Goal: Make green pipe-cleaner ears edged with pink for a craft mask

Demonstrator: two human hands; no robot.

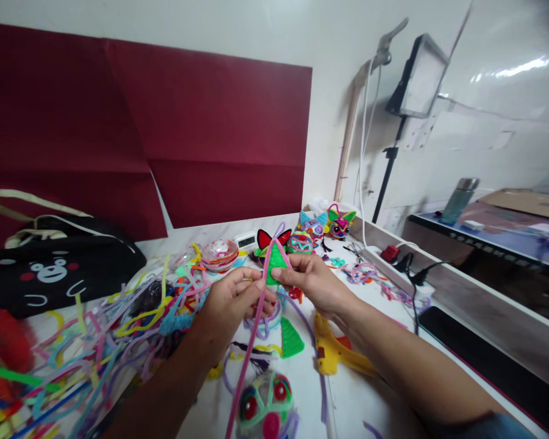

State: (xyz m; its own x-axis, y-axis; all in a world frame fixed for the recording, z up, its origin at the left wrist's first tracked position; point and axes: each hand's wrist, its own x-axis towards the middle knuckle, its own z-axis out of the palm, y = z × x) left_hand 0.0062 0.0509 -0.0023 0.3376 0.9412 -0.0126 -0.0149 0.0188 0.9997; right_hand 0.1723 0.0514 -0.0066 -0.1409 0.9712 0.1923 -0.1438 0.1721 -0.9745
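Observation:
Between my two hands stands a pointed green piece of fuzzy pipe cleaner [276, 262], with a pink pipe cleaner [248, 363] bent over its tip and along both sides. My left hand [238, 296] pinches the pink strand at the left edge, and its long tail hangs down toward me. My right hand [308, 280] grips the green piece at its right side, thumb on the front. Below them a second green piece [291, 339] lies flat on the white table. Nearest me is a mask-like head [268, 405] with red eyes and a red nose.
A yellow glue gun [326, 344] lies under my right forearm. Loose pipe cleaners [137, 332] heap up on the left, near a black bag [55, 262]. Finished colourful heads [313, 225] sit at the back. A power strip [400, 268] and black tablet-like slab [485, 366] are right.

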